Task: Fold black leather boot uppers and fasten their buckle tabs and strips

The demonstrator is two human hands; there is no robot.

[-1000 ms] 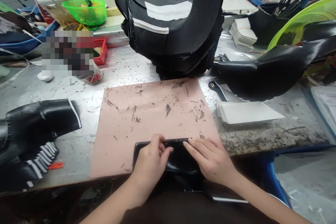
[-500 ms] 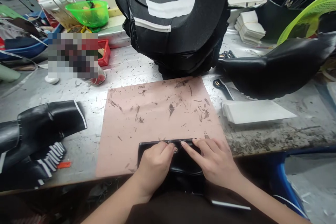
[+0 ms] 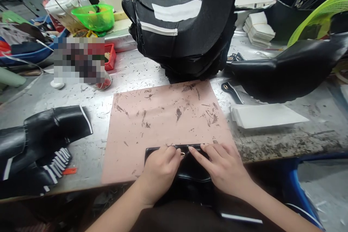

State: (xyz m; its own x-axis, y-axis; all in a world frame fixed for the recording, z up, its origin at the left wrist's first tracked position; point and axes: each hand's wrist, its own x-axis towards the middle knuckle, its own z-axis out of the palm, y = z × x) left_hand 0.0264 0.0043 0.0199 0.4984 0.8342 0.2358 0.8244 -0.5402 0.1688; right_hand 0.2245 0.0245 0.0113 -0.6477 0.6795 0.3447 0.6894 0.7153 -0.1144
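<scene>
A glossy black leather piece (image 3: 194,168) lies at the front edge of the pink cutting mat (image 3: 163,116), its lower part hanging toward me. My left hand (image 3: 161,165) is closed on its upper edge, thumb and fingers pinching beside a small gold-coloured metal ring (image 3: 182,154). My right hand (image 3: 224,165) holds the same edge further right. Its index finger points toward the ring, and the other fingers bend over the edge. Both palms are turned down, so what lies beneath them is hidden.
Black leather parts with white strips (image 3: 58,125) lie at the left. Large stacked black pieces (image 3: 187,47) stand behind the mat. To the right are a small black strap with a buckle (image 3: 231,91), white sheets (image 3: 268,116), a curved black piece (image 3: 285,72) and a blue bin (image 3: 296,188).
The whole view has shifted slightly, with the bench appearing a little further right and lower. Both hands keep nearly the same hold; the ring shows at a slightly different tilt.
</scene>
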